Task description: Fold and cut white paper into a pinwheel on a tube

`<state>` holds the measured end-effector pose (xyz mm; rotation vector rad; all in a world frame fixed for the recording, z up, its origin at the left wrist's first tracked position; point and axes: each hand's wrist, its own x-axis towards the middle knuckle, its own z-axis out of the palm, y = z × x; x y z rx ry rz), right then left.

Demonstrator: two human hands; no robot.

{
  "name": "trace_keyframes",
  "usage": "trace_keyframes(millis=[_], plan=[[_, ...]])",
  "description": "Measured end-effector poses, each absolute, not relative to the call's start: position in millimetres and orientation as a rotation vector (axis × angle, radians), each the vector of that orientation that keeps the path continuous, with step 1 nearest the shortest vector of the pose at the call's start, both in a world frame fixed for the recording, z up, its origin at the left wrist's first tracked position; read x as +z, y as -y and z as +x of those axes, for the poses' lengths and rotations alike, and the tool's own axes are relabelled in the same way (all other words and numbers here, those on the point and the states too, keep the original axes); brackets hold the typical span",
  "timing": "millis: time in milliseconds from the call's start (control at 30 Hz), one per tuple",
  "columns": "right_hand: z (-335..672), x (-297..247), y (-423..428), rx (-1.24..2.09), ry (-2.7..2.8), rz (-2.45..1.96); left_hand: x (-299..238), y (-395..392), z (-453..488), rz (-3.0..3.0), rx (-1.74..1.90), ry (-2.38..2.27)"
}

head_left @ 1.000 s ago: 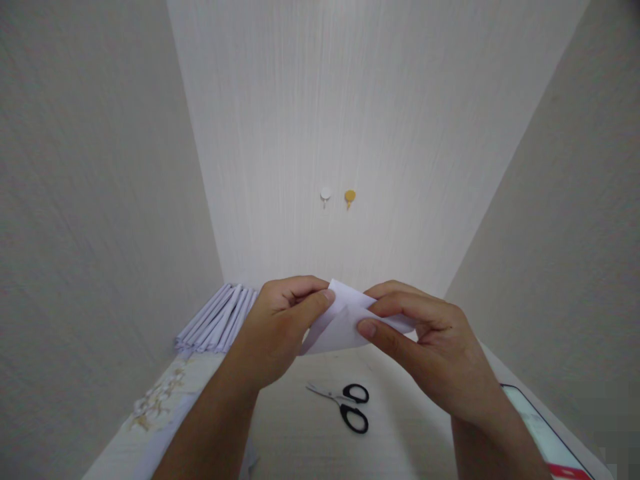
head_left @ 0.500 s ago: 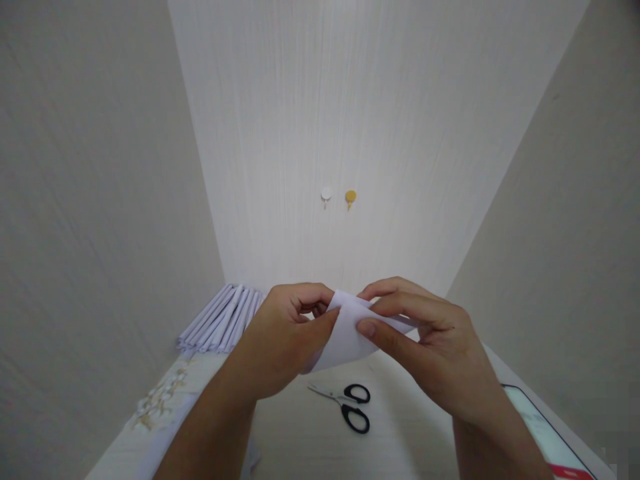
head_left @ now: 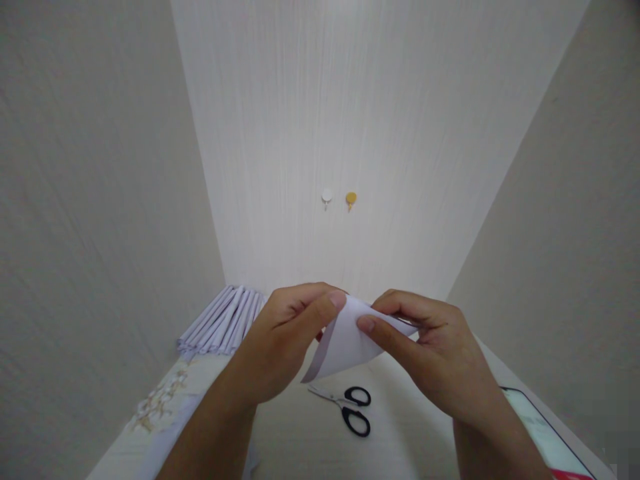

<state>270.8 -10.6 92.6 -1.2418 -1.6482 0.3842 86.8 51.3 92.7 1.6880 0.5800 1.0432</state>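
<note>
A folded piece of white paper [head_left: 345,343] is held up between both hands, above the table. My left hand [head_left: 287,340] pinches its upper left corner, thumb on the near face and fingers behind. My right hand [head_left: 425,347] grips the right side, with the thumb pressed on the front and the fingers behind, mostly hidden. The paper tapers to a point toward the right, and a shaded strip runs along its left edge. Below it, scissors [head_left: 345,407] with black handles lie on the table, blades pointing left.
A row of folded white paper pieces [head_left: 223,320] lies at the back left. A phone [head_left: 545,427] with a lit screen is at the right. White paper [head_left: 173,433] lies under my left forearm. Two hooks, one white [head_left: 327,196] and one yellow [head_left: 351,199], are on the wall.
My left thumb has moved up to the paper's top corner, baring the left edge. My right hand's fingers have drawn in behind the paper.
</note>
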Motion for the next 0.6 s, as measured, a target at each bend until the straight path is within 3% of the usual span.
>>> trace_keyframes(millis=[600], plan=[[267.2,91.6,12.2,0.499,1.596,-1.24,90.4,-47.0,92.0,1.569,1.035,-0.629]])
